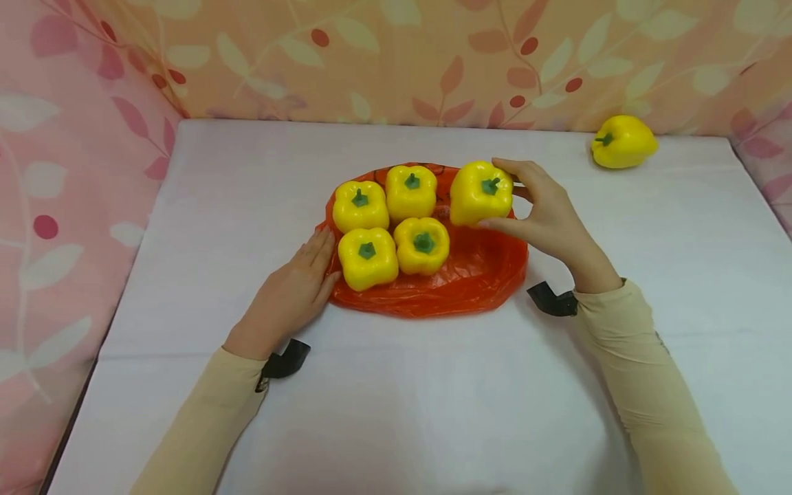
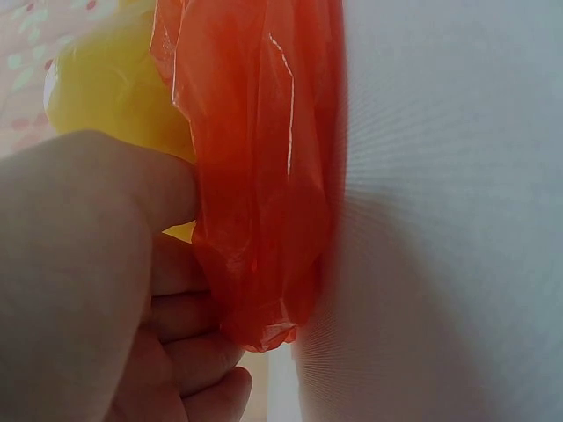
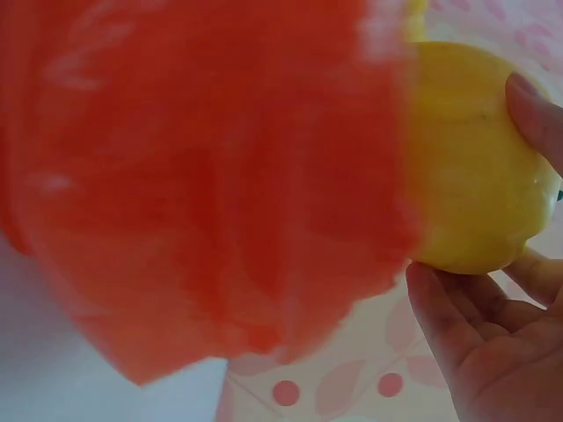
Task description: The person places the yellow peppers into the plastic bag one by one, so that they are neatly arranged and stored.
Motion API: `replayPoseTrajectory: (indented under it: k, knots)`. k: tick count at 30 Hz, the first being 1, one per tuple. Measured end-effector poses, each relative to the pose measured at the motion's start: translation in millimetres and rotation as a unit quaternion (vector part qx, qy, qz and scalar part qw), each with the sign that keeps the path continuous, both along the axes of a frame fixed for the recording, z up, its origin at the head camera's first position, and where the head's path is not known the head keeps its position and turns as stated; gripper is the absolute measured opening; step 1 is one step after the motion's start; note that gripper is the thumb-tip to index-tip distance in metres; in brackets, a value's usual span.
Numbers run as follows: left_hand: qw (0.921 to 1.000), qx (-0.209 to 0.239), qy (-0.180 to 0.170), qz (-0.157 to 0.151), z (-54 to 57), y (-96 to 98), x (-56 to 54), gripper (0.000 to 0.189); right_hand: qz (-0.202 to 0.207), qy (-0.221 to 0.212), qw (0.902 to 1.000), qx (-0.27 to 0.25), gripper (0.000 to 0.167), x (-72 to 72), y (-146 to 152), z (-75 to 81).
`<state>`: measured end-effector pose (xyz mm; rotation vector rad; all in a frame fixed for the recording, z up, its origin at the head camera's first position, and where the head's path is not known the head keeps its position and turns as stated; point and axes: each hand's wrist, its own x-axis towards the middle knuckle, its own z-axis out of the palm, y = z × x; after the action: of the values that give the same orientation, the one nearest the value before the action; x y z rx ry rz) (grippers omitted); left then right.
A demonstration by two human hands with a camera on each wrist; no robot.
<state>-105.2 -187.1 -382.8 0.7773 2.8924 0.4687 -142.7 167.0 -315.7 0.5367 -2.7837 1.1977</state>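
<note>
My right hand (image 1: 552,213) grips a yellow bell pepper (image 1: 471,198) between thumb and fingers, over the right half of an open red plastic bag (image 1: 476,289). Its green stem faces up and toward the right. In the right wrist view the bag's side hides part of this pepper (image 3: 475,158). Several more yellow bell peppers (image 1: 368,260) stand close together, stems up, in the left half of the bag. My left hand (image 1: 287,295) rests against the bag's left side, its fingers extended along the edge. From the left wrist, the thumb (image 2: 163,185) touches the bag's rim.
Another yellow bell pepper (image 1: 625,142) lies on its side at the back right of the white table (image 1: 421,392). Behind the table hangs a floral cloth (image 1: 396,62), with a pink one along the left. Black wrist mounts (image 1: 553,300) sit below both hands.
</note>
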Motion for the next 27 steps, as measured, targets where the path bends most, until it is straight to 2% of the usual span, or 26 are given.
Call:
replayPoseTrajectory:
  k: [7, 14, 24, 27]
  knots:
    - [1.0, -0.002, -0.005, 0.001, 0.3, -0.3, -0.5, 0.066, -0.016, -0.033, 0.9992, -0.015, 0.076, -6.3, -1.9, -12.5]
    - [1.0, -0.005, -0.006, 0.004, -0.4, -1.1, 0.0, 0.065, -0.015, -0.03, 0.9994, -0.003, 0.077, -7.5, -8.8, -23.8]
    - [0.9999, -0.007, -0.008, 0.005, -0.4, -0.9, 0.2, 0.065, -0.045, -0.065, 0.9968, 0.01, 0.082, -7.2, -15.7, -29.0]
    - [1.0, -0.007, -0.005, 0.004, -0.3, -0.4, -0.1, 0.065, -0.045, -0.059, 0.997, 0.023, 0.078, -7.2, -15.3, -29.2]
